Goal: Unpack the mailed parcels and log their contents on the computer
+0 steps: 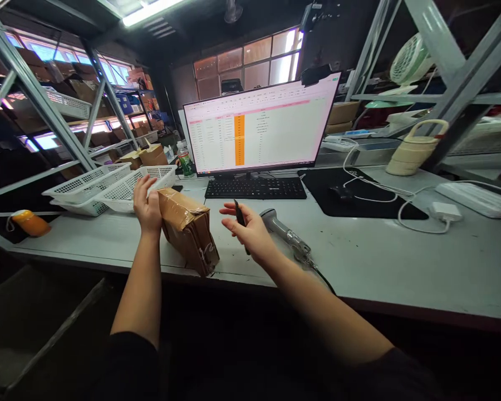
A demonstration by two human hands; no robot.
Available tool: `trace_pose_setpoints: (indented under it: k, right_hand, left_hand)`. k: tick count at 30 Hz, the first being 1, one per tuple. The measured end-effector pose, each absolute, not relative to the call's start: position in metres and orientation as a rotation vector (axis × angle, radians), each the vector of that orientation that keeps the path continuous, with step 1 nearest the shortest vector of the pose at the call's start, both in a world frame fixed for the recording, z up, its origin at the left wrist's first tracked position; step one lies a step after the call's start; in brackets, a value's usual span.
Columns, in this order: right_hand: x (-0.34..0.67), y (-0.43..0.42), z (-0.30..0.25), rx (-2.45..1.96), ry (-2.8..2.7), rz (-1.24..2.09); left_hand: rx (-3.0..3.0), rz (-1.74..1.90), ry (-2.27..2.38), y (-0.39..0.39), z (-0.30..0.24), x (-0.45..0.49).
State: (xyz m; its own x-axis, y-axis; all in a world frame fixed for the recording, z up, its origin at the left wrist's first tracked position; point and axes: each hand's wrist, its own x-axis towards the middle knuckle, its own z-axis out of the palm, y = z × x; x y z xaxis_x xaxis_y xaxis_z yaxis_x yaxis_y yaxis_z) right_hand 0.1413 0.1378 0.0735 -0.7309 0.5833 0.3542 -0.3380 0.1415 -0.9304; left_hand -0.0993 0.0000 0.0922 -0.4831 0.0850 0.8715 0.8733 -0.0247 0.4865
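Box (187,228), brown, taped; left hand (147,205) unclenched against it, right hand (253,233) clasping dark tool (239,214).

From here: black top, left sleeve (134,351) short, hem cut clean around the elbow. Right sleeve (394,367) matches in colour, edge soft and lost in shadow. Both forearms bare below that. Left hand (147,209) and right hand (254,233) bare, slim fingers.

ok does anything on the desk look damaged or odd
Mainly the cardboard box against the left hand: the clear tape on its end is wrinkled, and the edges there look uneven, so it seems worn. Whether it's actually damaged, I can't tell.
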Motion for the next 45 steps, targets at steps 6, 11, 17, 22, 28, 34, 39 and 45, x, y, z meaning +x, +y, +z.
trace_pose_setpoints:
  k: [6, 11, 17, 22, 28, 34, 39, 45]
  right_hand:
    - [0.124, 0.096, 0.044, -0.198, -1.736, 1.544]
    - [0.105, 0.146, 0.053, -0.197, -1.839, 1.339]
    - [0.069, 0.205, 0.086, -0.237, -1.928, 1.587]
    - [0.031, 0.179, 0.089, -0.276, -1.891, 1.777]
    - [0.023, 0.177, 0.097, -0.397, -1.849, 1.734]
    - [0.132, 0.165, 0.110, 0.000, -2.015, 0.985]
    - [0.217, 0.122, 0.115, 0.201, -2.141, 0.281]
    - [0.214, 0.104, 0.097, 0.334, -2.186, 0.315]
  left_hand:
    - [-0.954, -1.819, -1.856, 0.005, 0.072, -0.134]
    - [-0.832, -1.701, -1.701, -0.032, 0.052, -0.087]
    - [-1.343, -1.313, -1.622, -0.067, 0.044, -0.002]
    - [-1.670, -1.382, -1.574, -0.043, 0.062, 0.023]
    - [-1.598, -1.350, -1.679, -0.039, 0.081, 0.029]
    - [-1.864, -1.044, -1.940, -0.063, 0.119, 0.018]
    - [-2.203, -0.547, -1.954, -0.066, 0.167, 0.008]
    - [-2.314, -0.276, -1.939, -0.061, 0.191, 0.002]
